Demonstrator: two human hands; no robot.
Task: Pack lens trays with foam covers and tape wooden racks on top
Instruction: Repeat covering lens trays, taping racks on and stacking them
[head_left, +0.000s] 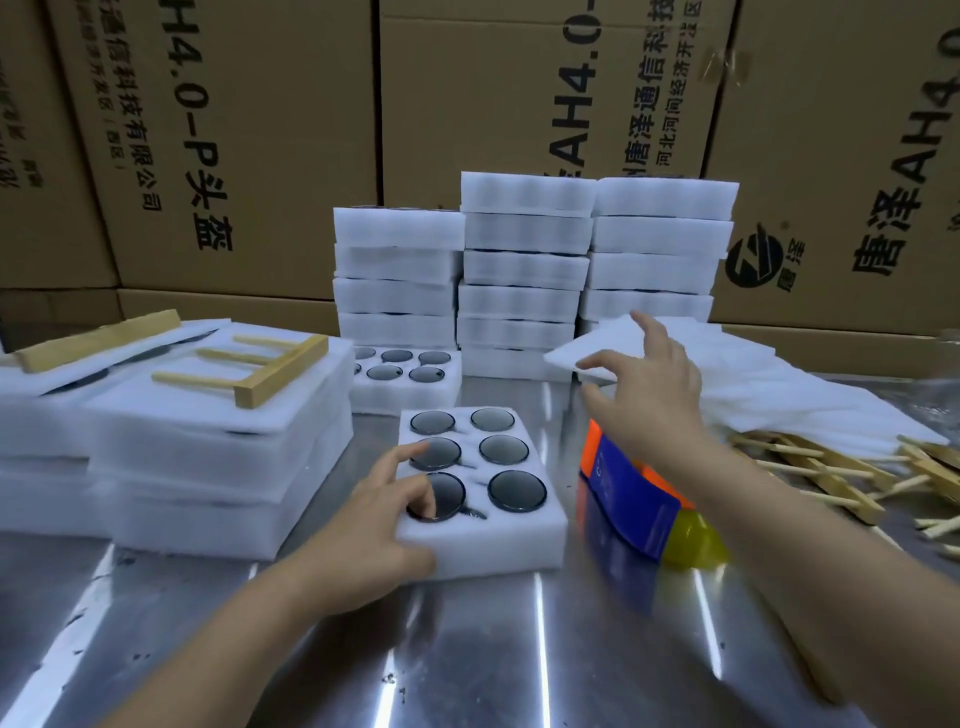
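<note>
The brown cartons (260, 130) wall off the back. In front of them lies the steel table (467, 649), where we work. Three stacks of closed foam trays (524, 270) stand against the cartons. To our left is a lower pile of finished packs (208, 457) with a wooden rack (270, 369) lying on top. To the right is a loose heap of thin foam covers (753, 374), and nearer us more racks (831, 473) lie scattered.

The tray in hand (498, 545) sits flat on the table right in front of us, uncovered, its six wells each filled with a dark round lens (517, 490). A second open tray (405, 395) waits behind it. A tape dispenser (628, 499), orange, blue and yellow, stands just beside the tray on its right.

Our left hand (374, 530) rests on the tray's near left corner. Its fingers lie loosely over the two nearest lenses and its thumb is at the front edge, so it steadies the tray and does not grip it. Our right hand (649, 384) is spread wide at the corner of the top cover and holds nothing. It is blurred, so we cannot tell whether it touches the sheet yet.

We judge the cover to be very light, floppy and a little clingy. A pinch at one corner should peel a single sheet free. We would then draw it low across so it does not fold over. The tray is soft foam and dents easily, and the lenses look like glass. We would therefore hold the tray by its foam walls, keeping our fingers off the lens faces.
</note>
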